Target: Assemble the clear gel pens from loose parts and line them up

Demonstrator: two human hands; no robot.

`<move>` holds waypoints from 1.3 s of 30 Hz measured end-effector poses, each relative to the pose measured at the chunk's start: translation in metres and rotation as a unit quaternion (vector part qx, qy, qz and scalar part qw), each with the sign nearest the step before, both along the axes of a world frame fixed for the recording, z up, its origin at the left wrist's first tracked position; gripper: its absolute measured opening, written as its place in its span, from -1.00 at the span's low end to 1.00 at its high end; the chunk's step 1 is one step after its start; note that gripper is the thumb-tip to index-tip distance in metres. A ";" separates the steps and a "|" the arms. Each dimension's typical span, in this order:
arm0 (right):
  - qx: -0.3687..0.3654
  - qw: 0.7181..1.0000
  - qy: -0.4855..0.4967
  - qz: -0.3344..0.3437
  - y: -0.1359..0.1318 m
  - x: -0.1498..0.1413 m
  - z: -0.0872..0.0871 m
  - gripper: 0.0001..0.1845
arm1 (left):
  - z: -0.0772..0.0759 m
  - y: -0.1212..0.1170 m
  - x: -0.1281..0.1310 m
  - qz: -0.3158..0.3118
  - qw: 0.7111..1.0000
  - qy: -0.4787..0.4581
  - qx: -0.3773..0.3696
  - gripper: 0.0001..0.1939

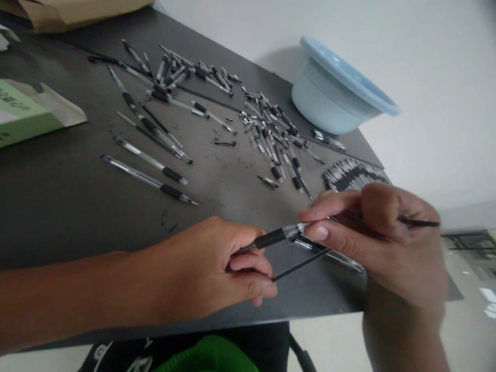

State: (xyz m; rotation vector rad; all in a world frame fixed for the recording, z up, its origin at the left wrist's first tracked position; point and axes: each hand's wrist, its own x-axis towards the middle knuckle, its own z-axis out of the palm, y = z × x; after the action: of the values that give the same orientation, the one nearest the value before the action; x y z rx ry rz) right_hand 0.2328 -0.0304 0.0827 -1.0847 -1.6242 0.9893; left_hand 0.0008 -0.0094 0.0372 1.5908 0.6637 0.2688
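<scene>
My left hand is closed around a pen with a black grip section. A thin dark rod, perhaps a refill, also sticks out from between its thumb and fingers. At the pen's clear front end, my right hand pinches the tip with thumb and forefinger. Another thin dark rod pokes out of the right hand's curled fingers. Beneath the hands lies another pen, partly hidden. To the left, two clear pens with black grips, one capless pen and one shorter barrel, lie side by side.
Loose pens and parts are heaped on the grey table, with more pens farther back. A light blue basin stands by the wall. Lined-up pens lie behind my right hand. A green box sits at left.
</scene>
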 end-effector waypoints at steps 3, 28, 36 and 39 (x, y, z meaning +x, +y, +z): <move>0.018 1.000 -0.014 0.008 0.001 0.002 -0.002 -0.36 | -0.002 0.000 0.001 -0.001 1.000 0.001 0.000 -0.91; 0.150 0.983 -0.098 -0.030 -0.004 0.000 0.009 -0.39 | -0.005 -0.003 0.002 0.018 1.000 -0.008 0.005 -0.90; 0.131 0.985 -0.107 0.021 -0.004 0.001 0.003 -0.41 | -0.007 -0.001 0.002 0.004 1.000 0.001 0.010 -0.92; 0.144 0.981 -0.128 0.022 -0.001 0.003 0.005 -0.37 | -0.007 -0.001 0.002 0.004 1.000 0.008 0.014 -0.88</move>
State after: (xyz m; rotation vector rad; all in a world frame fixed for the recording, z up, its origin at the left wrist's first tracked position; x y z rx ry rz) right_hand 0.2361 -0.0311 0.0873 -1.0097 -1.9372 0.6335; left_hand 0.0025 -0.0103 0.0304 1.6191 0.6819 0.2724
